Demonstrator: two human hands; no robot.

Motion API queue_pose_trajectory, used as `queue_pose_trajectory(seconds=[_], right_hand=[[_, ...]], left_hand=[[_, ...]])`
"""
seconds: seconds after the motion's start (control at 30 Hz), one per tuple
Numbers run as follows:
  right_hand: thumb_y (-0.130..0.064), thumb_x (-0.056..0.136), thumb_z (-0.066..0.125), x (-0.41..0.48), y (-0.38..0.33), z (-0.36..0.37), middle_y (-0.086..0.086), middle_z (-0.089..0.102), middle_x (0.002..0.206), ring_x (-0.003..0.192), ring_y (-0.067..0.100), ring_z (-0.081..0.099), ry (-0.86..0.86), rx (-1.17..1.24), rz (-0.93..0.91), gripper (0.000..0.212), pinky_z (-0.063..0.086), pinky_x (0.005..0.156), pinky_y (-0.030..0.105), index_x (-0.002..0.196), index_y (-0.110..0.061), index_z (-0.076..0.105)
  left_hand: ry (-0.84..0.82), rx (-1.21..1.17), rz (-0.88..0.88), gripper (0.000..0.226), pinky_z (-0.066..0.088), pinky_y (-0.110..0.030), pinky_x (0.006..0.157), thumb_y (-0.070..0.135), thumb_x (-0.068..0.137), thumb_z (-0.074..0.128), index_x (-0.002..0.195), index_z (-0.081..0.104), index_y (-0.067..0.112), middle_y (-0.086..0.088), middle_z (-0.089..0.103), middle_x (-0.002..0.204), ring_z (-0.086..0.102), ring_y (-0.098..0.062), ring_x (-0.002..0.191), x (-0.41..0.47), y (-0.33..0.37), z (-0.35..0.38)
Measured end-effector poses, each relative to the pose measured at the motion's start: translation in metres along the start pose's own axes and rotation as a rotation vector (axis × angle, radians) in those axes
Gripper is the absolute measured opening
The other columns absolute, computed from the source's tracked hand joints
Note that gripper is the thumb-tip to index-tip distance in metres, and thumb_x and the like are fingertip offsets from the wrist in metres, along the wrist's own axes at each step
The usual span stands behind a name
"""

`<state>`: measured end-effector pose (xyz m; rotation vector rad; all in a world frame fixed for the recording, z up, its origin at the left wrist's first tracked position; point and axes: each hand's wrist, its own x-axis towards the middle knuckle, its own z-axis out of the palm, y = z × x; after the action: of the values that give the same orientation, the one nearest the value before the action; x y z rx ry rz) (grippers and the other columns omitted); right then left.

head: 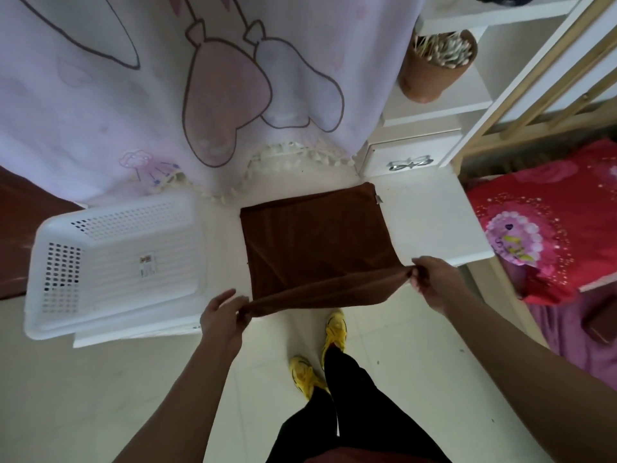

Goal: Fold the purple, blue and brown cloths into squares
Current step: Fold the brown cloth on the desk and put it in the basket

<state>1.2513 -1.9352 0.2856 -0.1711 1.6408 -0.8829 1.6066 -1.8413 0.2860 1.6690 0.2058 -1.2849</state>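
Note:
A brown cloth [314, 238] lies spread on the white tabletop [430, 215], its far edge flat and its near edge lifted off the table. My left hand [222, 315] pinches the near left corner. My right hand [430, 279] pinches the near right corner. The near edge hangs stretched between both hands, just past the table's front edge. No purple or blue cloth is in view.
A white perforated plastic basket [110, 259] sits on the table's left part, empty and overhanging the front edge. A pale cartoon curtain [200, 88] hangs behind. White shelves hold a brown cup of cotton swabs [437, 68]. A red flowered bed [561, 218] stands at right.

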Motion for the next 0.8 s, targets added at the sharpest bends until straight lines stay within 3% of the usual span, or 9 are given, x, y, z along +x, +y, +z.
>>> queue_pose_trajectory(seconds=[0.13,0.27,0.47,0.53,0.67,0.73,0.8], right_hand=[[0.001,0.084,0.065,0.005,-0.039,0.030,0.008,0.058,0.052,0.040,0.010,0.057,-0.044,0.094,0.047,0.016,0.051,0.042,0.019,0.071,-0.002,0.059],[-0.005,0.082,0.069,0.026,-0.069,0.065,0.004,0.052,0.061,0.041,0.008,0.056,-0.020,-0.064,0.054,0.016,0.048,0.040,0.019,0.071,-0.010,0.058],[-0.011,0.084,0.068,0.058,-0.086,0.103,0.002,0.055,0.065,0.055,0.014,0.056,-0.052,-0.258,0.086,0.008,0.049,0.048,0.024,0.079,-0.011,0.062],[-0.011,0.085,0.067,0.065,-0.081,0.108,0.006,0.061,0.075,0.062,0.019,0.059,-0.035,-0.308,0.069,0.005,0.050,0.052,0.028,0.087,-0.008,0.065],[-0.019,0.084,0.070,0.074,-0.057,0.104,0.017,0.065,0.080,0.058,0.027,0.060,0.090,-0.487,0.003,0.021,0.055,0.054,0.032,0.075,-0.003,0.061],[-0.027,0.078,0.078,0.072,-0.052,0.102,0.016,0.066,0.077,0.054,0.025,0.061,0.081,-0.566,0.016,0.031,0.054,0.047,0.028,0.078,-0.001,0.061],[-0.025,0.072,0.083,0.068,-0.054,0.105,0.013,0.061,0.068,0.045,0.019,0.054,0.039,-0.598,0.075,0.034,0.042,0.037,0.020,0.078,-0.002,0.059]], left_hand=[[-0.058,-0.060,0.050,0.021,0.051,-0.019,0.050,-0.010,0.081,0.063,0.095,0.066,0.006,-0.015,0.067,0.091,0.065,-0.022,0.075,0.007,0.043,0.032],[-0.053,-0.087,0.045,0.017,0.053,-0.020,0.054,-0.012,0.082,0.061,0.089,0.066,0.002,-0.018,0.065,0.093,0.065,-0.025,0.084,0.026,0.076,0.062],[0.002,-0.062,0.000,0.024,0.053,-0.024,0.061,-0.013,0.085,0.055,0.107,0.061,-0.004,-0.019,0.061,0.091,0.063,-0.025,0.084,0.057,0.095,0.088],[0.035,-0.038,-0.018,0.021,0.053,-0.025,0.063,-0.013,0.085,0.055,0.103,0.062,-0.004,-0.019,0.061,0.096,0.064,-0.025,0.084,0.065,0.094,0.092],[0.083,-0.004,-0.050,0.015,0.054,-0.024,0.062,-0.011,0.085,0.058,0.091,0.064,0.000,-0.022,0.061,0.107,0.065,-0.028,0.096,0.076,0.091,0.097],[0.091,0.003,-0.056,0.015,0.055,-0.024,0.063,-0.010,0.085,0.058,0.092,0.064,0.001,-0.022,0.061,0.110,0.065,-0.029,0.100,0.078,0.090,0.098],[0.103,0.006,-0.060,0.015,0.055,-0.024,0.063,-0.010,0.085,0.058,0.094,0.064,0.000,-0.022,0.061,0.110,0.065,-0.029,0.101,0.078,0.090,0.100]])
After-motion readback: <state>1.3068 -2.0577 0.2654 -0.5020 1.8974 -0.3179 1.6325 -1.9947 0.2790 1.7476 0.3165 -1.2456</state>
